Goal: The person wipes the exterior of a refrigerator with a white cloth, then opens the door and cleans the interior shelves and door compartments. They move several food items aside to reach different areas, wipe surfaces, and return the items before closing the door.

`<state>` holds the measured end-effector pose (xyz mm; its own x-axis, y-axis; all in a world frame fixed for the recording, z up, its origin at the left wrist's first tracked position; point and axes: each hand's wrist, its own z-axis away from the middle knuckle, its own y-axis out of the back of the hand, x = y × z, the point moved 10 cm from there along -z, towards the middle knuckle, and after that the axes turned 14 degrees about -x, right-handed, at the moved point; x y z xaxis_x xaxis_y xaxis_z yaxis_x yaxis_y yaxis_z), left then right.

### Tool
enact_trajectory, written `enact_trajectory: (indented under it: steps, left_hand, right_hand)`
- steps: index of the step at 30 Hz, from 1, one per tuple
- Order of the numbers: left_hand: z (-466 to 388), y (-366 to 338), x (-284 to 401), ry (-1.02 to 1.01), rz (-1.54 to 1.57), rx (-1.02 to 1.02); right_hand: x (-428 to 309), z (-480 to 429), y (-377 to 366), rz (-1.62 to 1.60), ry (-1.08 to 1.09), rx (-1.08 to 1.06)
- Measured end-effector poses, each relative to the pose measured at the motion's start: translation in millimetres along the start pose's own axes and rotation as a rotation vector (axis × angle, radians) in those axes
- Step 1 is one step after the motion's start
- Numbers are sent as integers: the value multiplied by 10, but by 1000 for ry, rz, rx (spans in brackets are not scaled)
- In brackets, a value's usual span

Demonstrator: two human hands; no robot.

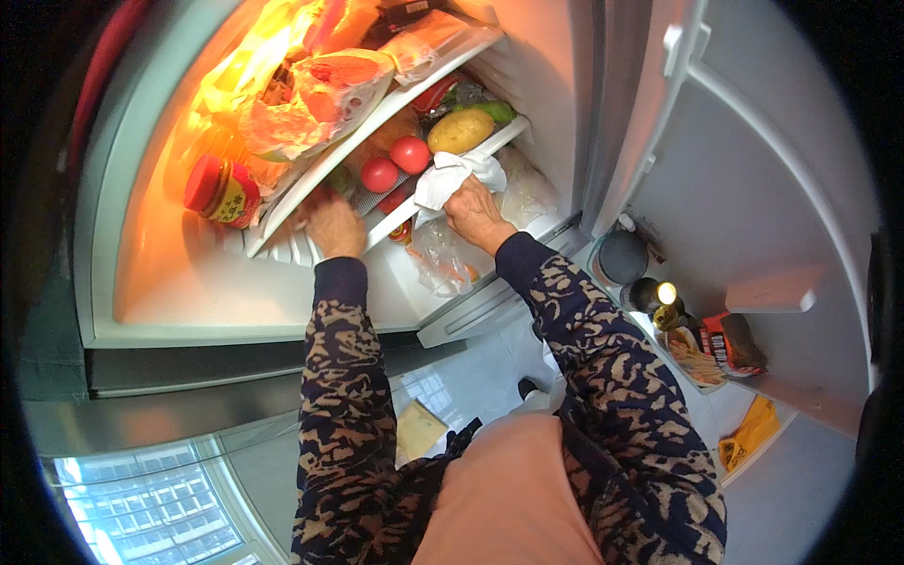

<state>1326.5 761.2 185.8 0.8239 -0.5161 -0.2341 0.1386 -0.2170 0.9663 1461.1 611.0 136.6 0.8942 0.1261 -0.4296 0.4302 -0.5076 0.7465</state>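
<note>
My right hand grips a crumpled white cloth against the front edge of the middle fridge shelf. Inside the left part of that shelf is my left hand, blurred, its fingers partly hidden; whether it holds anything is unclear. Two round red fruits, apparently tomatoes, sit between the hands. Beyond the cloth lies a yellow potato, with a green vegetable behind it. Below the cloth, a clear plastic bag rests in the bottom of the fridge.
Plastic-wrapped food crowds the upper shelf. A red-lidded jar stands near the left wall. On the right, the open fridge door carries bottles and food packets in its racks. A yellow packet sits lower.
</note>
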Motion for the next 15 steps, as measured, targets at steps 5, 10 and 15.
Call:
enact_trajectory:
  steps: [5,10,15]
  left_hand:
    - [220,15,-185,-40,-13,167]
    - [290,-114,-299,46,-22,108]
    - [360,-231,-279,85,-52,29]
  right_hand:
    - [110,37,-127,-5,-58,-50]
    - [109,81,-170,-13,-46,-15]
    - [143,109,-231,-5,-55,-1]
